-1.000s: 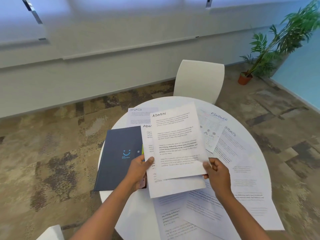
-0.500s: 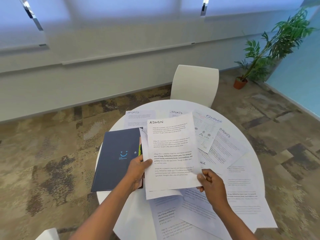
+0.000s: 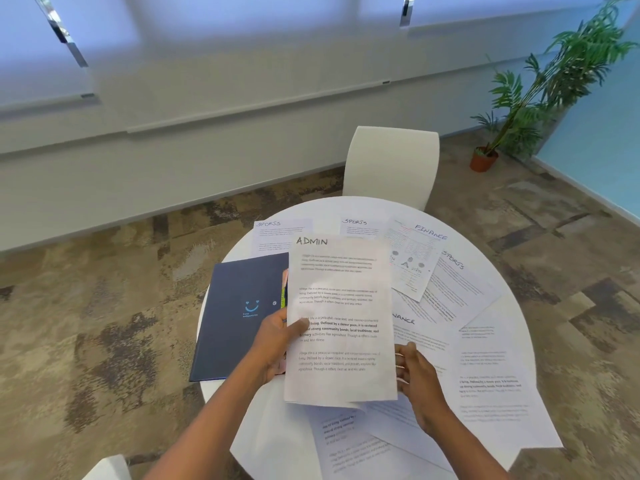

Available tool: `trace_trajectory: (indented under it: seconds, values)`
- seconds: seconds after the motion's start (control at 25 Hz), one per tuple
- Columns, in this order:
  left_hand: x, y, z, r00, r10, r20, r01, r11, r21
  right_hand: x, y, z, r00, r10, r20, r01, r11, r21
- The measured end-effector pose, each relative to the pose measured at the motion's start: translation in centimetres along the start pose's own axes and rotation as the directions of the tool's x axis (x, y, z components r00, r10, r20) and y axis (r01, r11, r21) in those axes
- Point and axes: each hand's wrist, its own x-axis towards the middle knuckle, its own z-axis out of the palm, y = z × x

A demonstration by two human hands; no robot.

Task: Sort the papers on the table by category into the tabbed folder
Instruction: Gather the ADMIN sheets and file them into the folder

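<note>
Plainly, the ADMIN sheets (image 3: 341, 320) are pinched at their left edge by the left hand (image 3: 277, 344) and steadied by the right hand (image 3: 414, 375), fingers loosely bent (grip unclear). The tabbed folder (image 3: 242, 313) lies closed just beside; the SPORTS sheet (image 3: 273, 233) and FINANCE sheet (image 3: 412, 261) are left unsorted on the table (image 3: 516, 327).

— What can't we make out here?

— The body text on the ADMIN sheet (image 3: 341, 317) is smeared, so we read only the heading and one bold line. That sheet covers the right edge of the dark folder (image 3: 242, 313), and we see only a sliver of coloured tabs (image 3: 284, 289) beside it.

— And the hands?

— The left hand (image 3: 277, 344) has its fingers behind the sheet; only the thumb shows. The right hand (image 3: 415, 379) is blurred at the fingertips, so we cannot tell its grip.

— The other papers?

— One heading (image 3: 403, 319) is half covered, reading only "NANCE". The nearest sheets (image 3: 349, 445) run off the bottom edge.
</note>
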Motion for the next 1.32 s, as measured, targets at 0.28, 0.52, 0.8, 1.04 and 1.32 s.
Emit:
trace_trajectory:
  seconds: [0.28,0.52,0.8,1.04,1.32]
  values:
    - [-0.2,0.8,-1.5,0.978,0.065,0.199,-0.058,0.997,-0.041,0.0,-2.0,2.5,0.934,0.247,0.258,-0.299,0.935,0.19]
    - [0.4,-1.1,-2.9,0.999,0.032,0.008,-0.033,0.99,0.135,0.8,-4.5,2.3,0.909,0.084,0.408,-0.21,0.938,0.277]
    - [0.7,-1.6,-0.4,0.99,0.139,-0.039,-0.121,0.948,0.294,0.1,-4.8,1.7,0.97,-0.234,0.061,0.239,0.964,-0.113]
    - [1.0,-2.9,1.6,0.967,0.253,-0.013,-0.241,0.935,0.259,-1.2,-4.5,-0.1,0.924,-0.381,-0.041,0.364,0.907,-0.211]
    - [1.2,-6.0,2.4,0.985,0.169,-0.031,-0.134,0.869,0.477,-0.9,0.3,-1.6,0.926,-0.373,-0.06,0.326,0.869,-0.371]
